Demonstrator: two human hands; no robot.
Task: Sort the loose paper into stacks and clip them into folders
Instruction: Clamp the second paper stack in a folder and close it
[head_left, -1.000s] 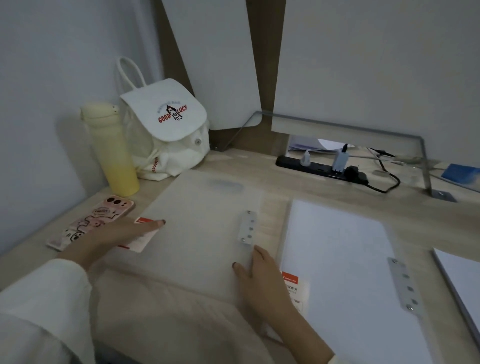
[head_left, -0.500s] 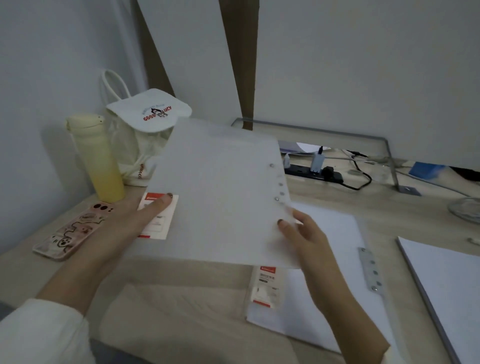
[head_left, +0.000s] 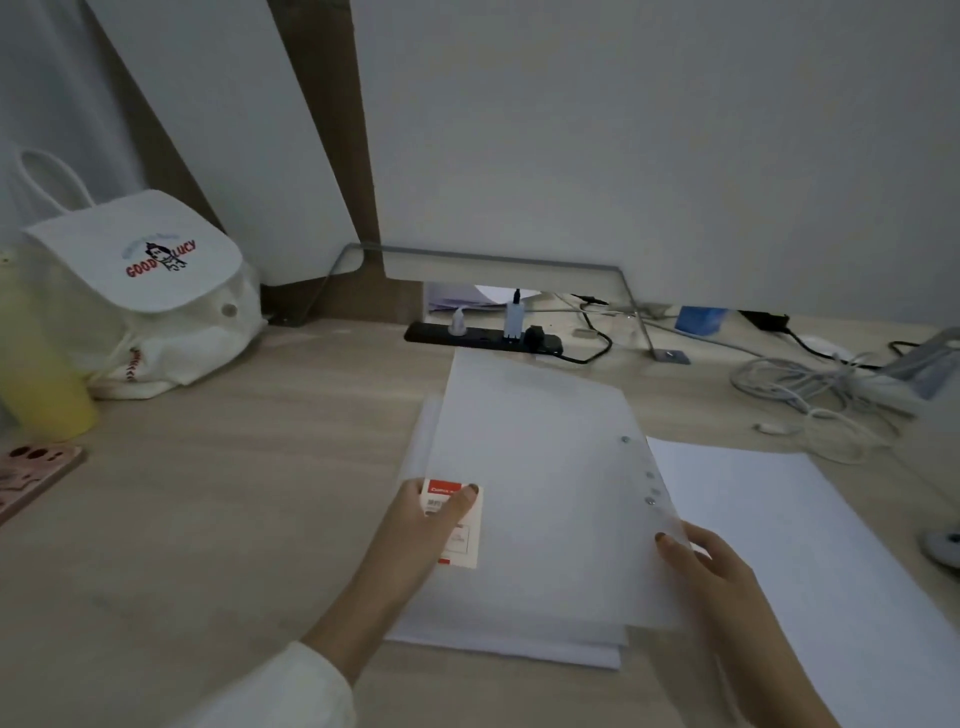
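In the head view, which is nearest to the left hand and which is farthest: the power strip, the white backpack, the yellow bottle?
From the left hand:
1. Power strip, ahead of it near the wall, slightly to the right.
2. White backpack, far to the left and back.
3. Yellow bottle, at the left edge of the desk, beyond the backpack.

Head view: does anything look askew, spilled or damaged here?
Nothing spilled or damaged. The translucent folder, held by the left hand and right hand, sits skewed over the second folder beneath, their edges not aligned. A loose tangle of cables lies at the desk's far right.
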